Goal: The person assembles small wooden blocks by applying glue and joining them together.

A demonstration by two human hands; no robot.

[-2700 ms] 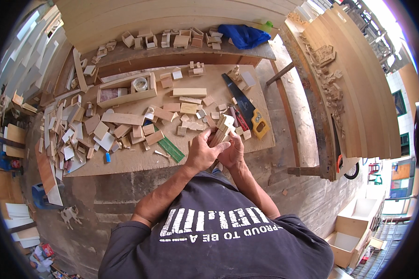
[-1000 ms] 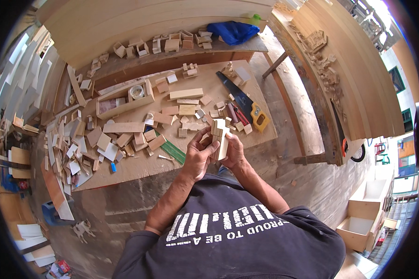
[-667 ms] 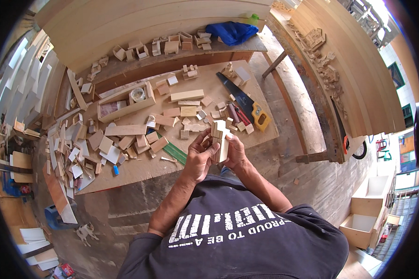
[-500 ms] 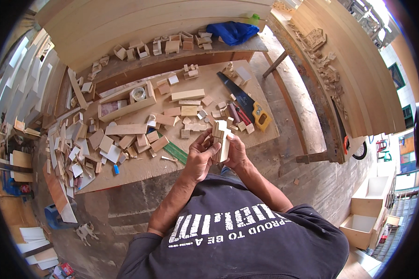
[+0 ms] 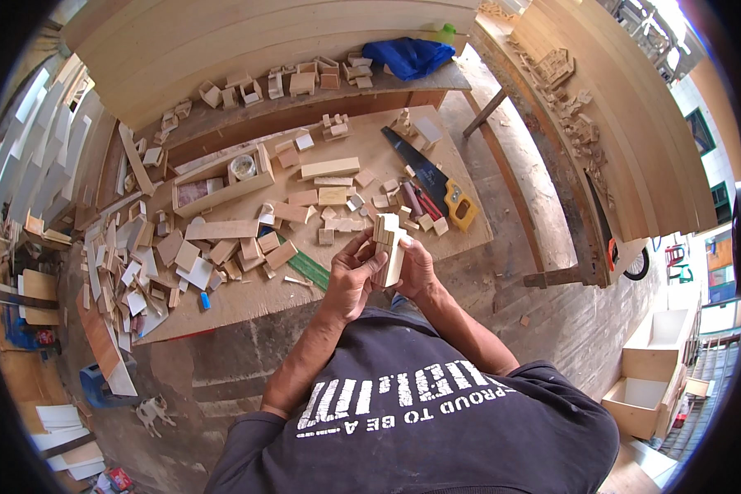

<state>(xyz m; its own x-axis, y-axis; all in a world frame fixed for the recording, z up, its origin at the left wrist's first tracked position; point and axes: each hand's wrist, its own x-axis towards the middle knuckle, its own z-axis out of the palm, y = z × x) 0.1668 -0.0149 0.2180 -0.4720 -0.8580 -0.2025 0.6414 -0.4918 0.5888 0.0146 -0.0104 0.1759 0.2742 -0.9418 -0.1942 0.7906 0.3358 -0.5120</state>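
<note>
At the left end of the bench, see heap of wood offcuts, no visible change, small blue object just beside it near the front edge. Further right, wooden box with round jar inside, same spot as a couple of seconds ago, allowing for the shift in view. Next along, green strip, partly covered by offcuts, untouched. Mid-view, over the front edge: left hand clamped on left side of stacked wood piece, thumb across the near side, other fingers curled behind and partly hidden. Piece itself up between both hands, long axis now close to straight up the view; leaning clearly right a couple of seconds ago. Short strips stepped at upper left, longer pale length to the right; can't tell if joined or just pinched together. On its right side, right hand also closed on it, thumb near the upper part, far fingers hidden. Over the last second, next to no change in grip or angle. Reads as reorient done, now a steady two-handed hold, probably for looking over or keeping parts lined up; work confined to that piece. Past the hands, red tool beside handsaw, yellow handle toward the near right corner, both lying unheld and apparently unmoved.
</note>
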